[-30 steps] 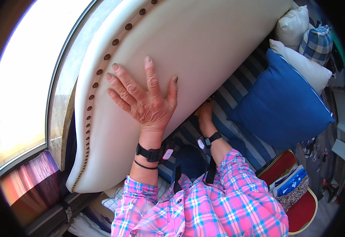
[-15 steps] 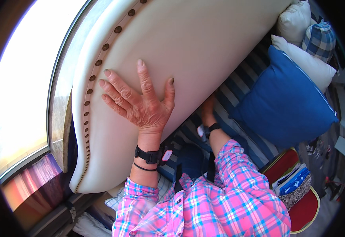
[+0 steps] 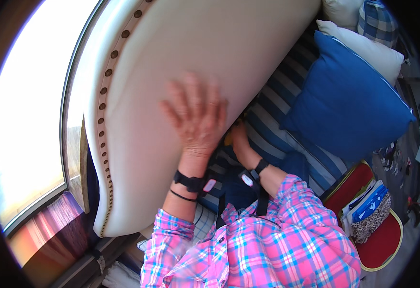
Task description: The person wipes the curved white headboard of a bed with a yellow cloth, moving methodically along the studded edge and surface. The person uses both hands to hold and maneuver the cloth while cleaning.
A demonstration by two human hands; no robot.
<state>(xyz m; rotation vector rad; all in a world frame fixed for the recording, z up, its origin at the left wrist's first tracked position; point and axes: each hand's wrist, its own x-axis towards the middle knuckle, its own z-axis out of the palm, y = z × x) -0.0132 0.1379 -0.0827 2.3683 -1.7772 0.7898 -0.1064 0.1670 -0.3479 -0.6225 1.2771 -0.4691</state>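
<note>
A cream padded headboard (image 3: 142,144) with a curved row of dark studs fills the upper left and middle. Over its face is my left hand (image 3: 195,117), fingers spread and blurred by motion, with nothing seen in it. My right hand (image 3: 238,134) is low beside the headboard's lower edge, above a blue-and-white striped bed cover (image 3: 267,113). Its fingers are mostly hidden in shadow. A small yellow thing (image 3: 228,139) shows right by them; whether the hand grips it I cannot make out.
On the right lie a blue pillow (image 3: 349,101), a white pillow (image 3: 368,53) and a checked cushion (image 3: 378,21). Nearer me sits an unzipped red case (image 3: 380,249) with folded cloths (image 3: 371,211). A bright window (image 3: 32,110) runs along the left.
My left hand has moved right across the headboard toward its lower edge. My right hand has shifted left and nearer to me, and the yellow thing now shows beside it. The view has shifted slightly.
</note>
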